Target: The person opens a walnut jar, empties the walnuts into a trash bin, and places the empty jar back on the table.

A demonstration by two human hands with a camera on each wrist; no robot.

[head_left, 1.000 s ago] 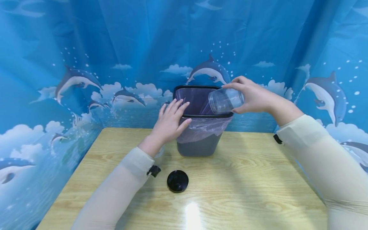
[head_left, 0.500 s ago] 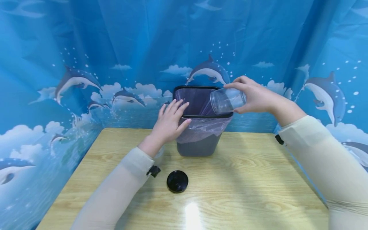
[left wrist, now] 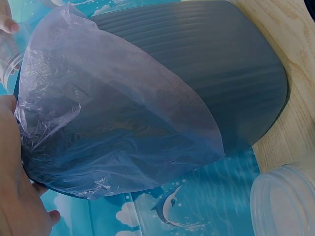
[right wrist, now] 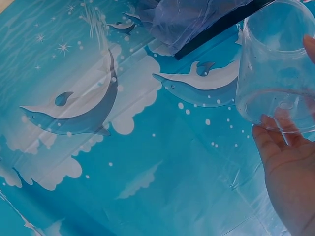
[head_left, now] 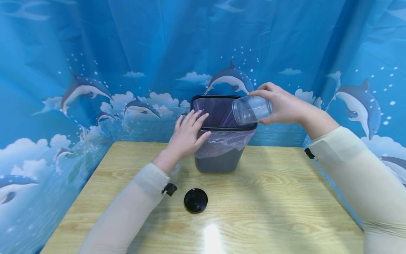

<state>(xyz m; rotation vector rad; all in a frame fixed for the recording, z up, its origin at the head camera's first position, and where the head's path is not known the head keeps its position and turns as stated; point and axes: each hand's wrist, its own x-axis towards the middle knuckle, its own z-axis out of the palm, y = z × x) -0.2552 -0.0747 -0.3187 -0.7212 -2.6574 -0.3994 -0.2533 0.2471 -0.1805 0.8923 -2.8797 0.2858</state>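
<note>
A grey trash bin [head_left: 219,162] with a thin purple bag [head_left: 222,141] folded over its black rim stands at the table's back. My left hand [head_left: 187,135] rests on the bin's left rim, fingers spread and fairly straight. My right hand [head_left: 282,106] grips a clear jar [head_left: 252,110] by its base end. The jar is tilted sideways, its mouth over the right part of the bin's opening. In the right wrist view, the see-through jar [right wrist: 275,69] holds only small specks. The bin's bottom is hidden.
A round black lid [head_left: 195,200] lies on the wooden table [head_left: 269,197] in front of the bin. Another clear jar [left wrist: 283,201] stands left of the bin, mostly hidden by my left wrist in the head view. A blue dolphin-print curtain [head_left: 177,46] hangs behind.
My right hand has shifted slightly to the right with the jar, which remains tilted over the bin. The left hand stays on the rim.
</note>
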